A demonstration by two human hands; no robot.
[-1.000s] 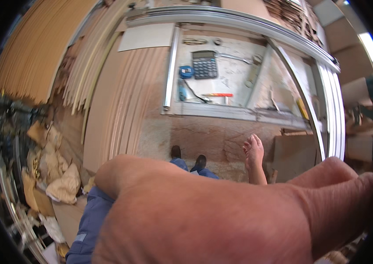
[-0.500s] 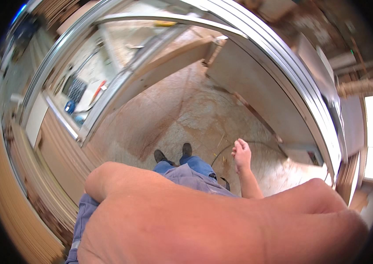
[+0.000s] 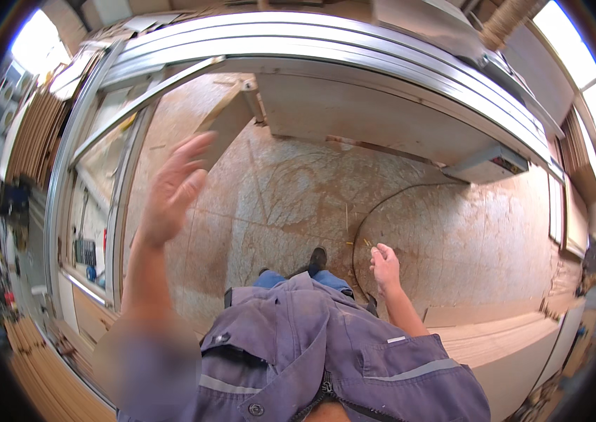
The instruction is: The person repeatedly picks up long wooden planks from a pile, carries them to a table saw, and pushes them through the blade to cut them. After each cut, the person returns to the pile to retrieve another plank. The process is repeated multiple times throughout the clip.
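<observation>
My left hand [image 3: 175, 186] is raised at the left with its fingers stretched out and the thumb apart. It holds nothing and blurs slightly with motion. Behind its fingertips, a slanted panel [image 3: 231, 126] stands under the machine's metal frame. I cannot tell whether they touch. Low at my right side hangs my right hand [image 3: 384, 269]. Its fingers are curled closed, and nothing shows in them. The dusty floor lies beneath it, with a dark cable [image 3: 358, 235] curving close by.
A long silver rail [image 3: 326, 39] crosses in front of me above a large grey machine body [image 3: 354, 109]. An open metal frame [image 3: 118, 211] stands at the left. Stacked boards rise at the far left [image 3: 34, 144] and near right [image 3: 495, 337].
My view has turned right. My left hand now shows, raised and stretched out; bare skin that filled the lower part is gone. My right hand stays low, its fingers still curled.
</observation>
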